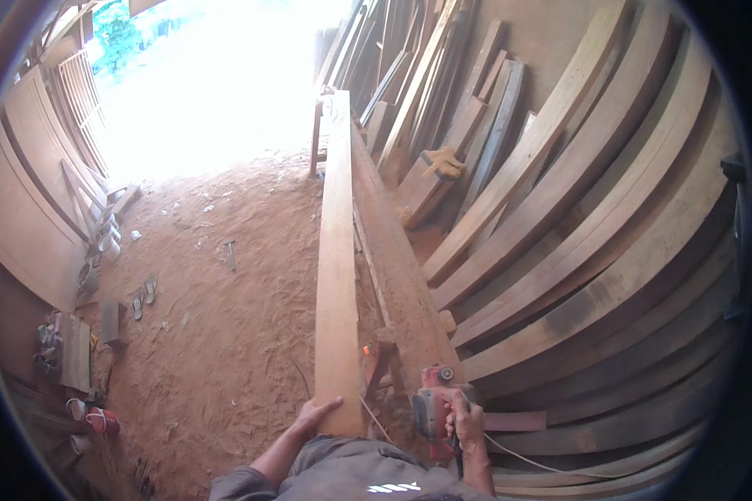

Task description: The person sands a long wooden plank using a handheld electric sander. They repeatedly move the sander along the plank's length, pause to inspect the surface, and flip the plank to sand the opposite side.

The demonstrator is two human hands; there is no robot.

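Observation:
A long pale wooden plank (336,275) runs away from my body toward the bright opening, its near end against my shirt. My left hand (317,415) grips the left edge of that near end, with the thumb lying over the top face and the other fingers mostly hidden. To the right of the plank, my right hand (466,417) is wrapped around the handle of a red and dark electric planer (431,407). The planer is apart from the plank, over the near end of the dusty bench beam; its underside is hidden.
The dusty beam (393,242) slants beside the plank. Thick boards (560,296) lean along the right wall, and a cord (551,469) trails right from the planer. Sandals (144,296) and a hammer (229,254) lie on the dirt floor; panels (38,200) lean at left.

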